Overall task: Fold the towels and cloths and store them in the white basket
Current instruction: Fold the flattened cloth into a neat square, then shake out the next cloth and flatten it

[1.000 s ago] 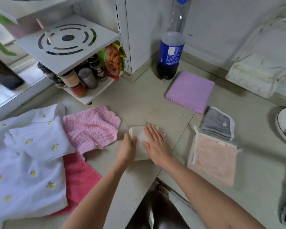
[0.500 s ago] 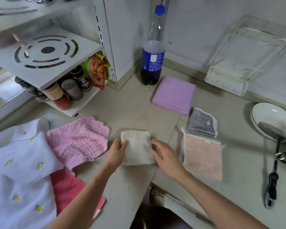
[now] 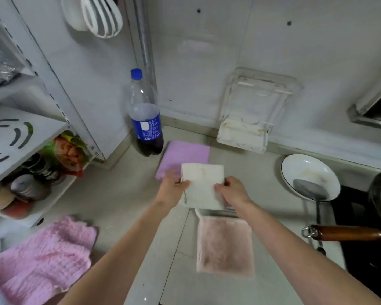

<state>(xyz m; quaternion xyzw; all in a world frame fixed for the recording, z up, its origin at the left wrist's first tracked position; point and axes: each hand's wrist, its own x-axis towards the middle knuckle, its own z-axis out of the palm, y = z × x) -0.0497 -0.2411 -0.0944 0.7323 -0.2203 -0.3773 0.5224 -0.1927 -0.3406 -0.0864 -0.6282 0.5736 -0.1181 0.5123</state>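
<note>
I have the folded white cloth (image 3: pixel 201 186) pinched at nine and three o'clock by my left hand (image 3: pixel 172 190) and right hand (image 3: pixel 234 191); it looks light and limp, so I'd keep to the edges.

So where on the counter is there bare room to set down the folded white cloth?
Bare counter lies between the spice shelf, soda bottle and pink crinkled cloth. Another patch sits between the lilac towel and white plate. It is crowded under the white cloth, by the peach cloth.
</note>
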